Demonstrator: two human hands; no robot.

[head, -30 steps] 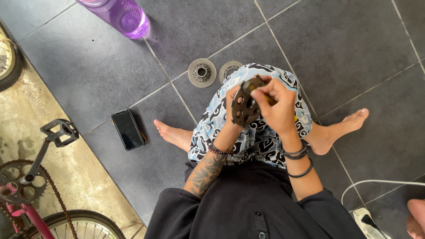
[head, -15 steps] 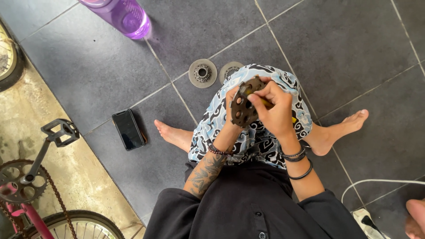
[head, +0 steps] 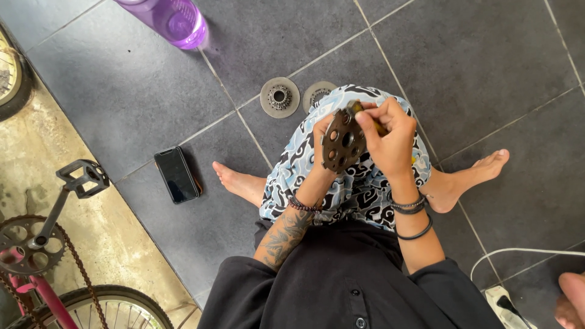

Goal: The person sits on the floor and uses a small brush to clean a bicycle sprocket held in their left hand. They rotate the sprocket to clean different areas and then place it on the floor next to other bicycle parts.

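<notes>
Dark grey tiled floor (head: 487, 67), pale grout lines; worn concrete strip (head: 91, 244) along left edge; 2 round metal discs (head: 280, 97) side by side on tiles, right one partly hidden by patterned shorts; black phone (head: 177, 175) flat, near bare foot (head: 241, 183); purple bottle (head: 173, 19) at top; white cable (head: 518, 253) at lower right; bicycle wheel (head: 119, 307) on concrete.

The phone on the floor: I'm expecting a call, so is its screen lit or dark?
Dark. The phone lies flat on the grey tile, screen up, showing only black glass with no glow.
</notes>
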